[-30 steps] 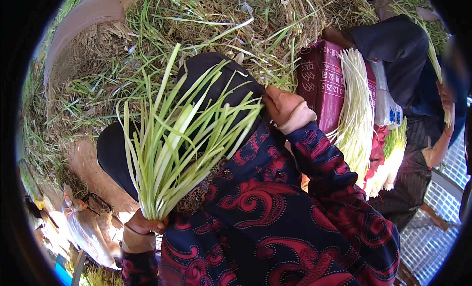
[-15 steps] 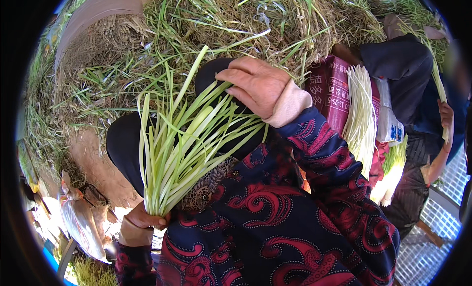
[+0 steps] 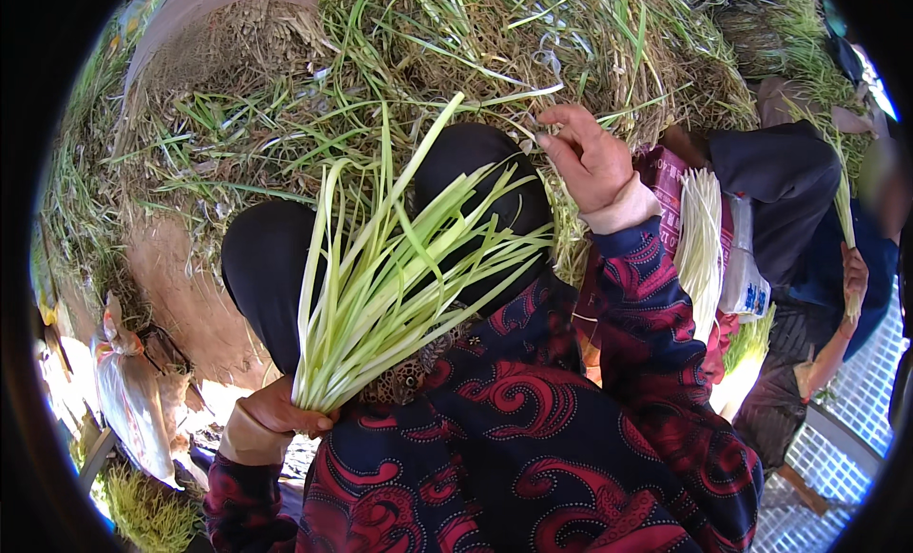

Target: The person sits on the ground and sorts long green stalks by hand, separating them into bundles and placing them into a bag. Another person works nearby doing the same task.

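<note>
My left hand (image 3: pixel 285 407) is closed round the pale lower ends of a bunch of garlic chives (image 3: pixel 390 296). Their flat yellow-green leaves fan out over my dark-trousered knees (image 3: pixel 480 173). Up and to the right, clear of the bunch, is my right hand (image 3: pixel 592 165). Its thumb and fingers are drawn together, and a thin pale strand (image 3: pixel 520 129) shows at the fingertips; whether they grip it I cannot tell.
Beyond my knees lies a broad heap of cut green and dry leaves (image 3: pixel 257 125). At right, a bundle of pale stalks (image 3: pixel 700 249) rests on a purple printed sack (image 3: pixel 661 173). Another person's hand (image 3: pixel 854 272) holds long stalks nearby. A plastic bag (image 3: pixel 133 401) stands at left.
My right hand has left the leaf tips and moved right, away from the bunch. My left hand keeps its hold on the garlic chives.
</note>
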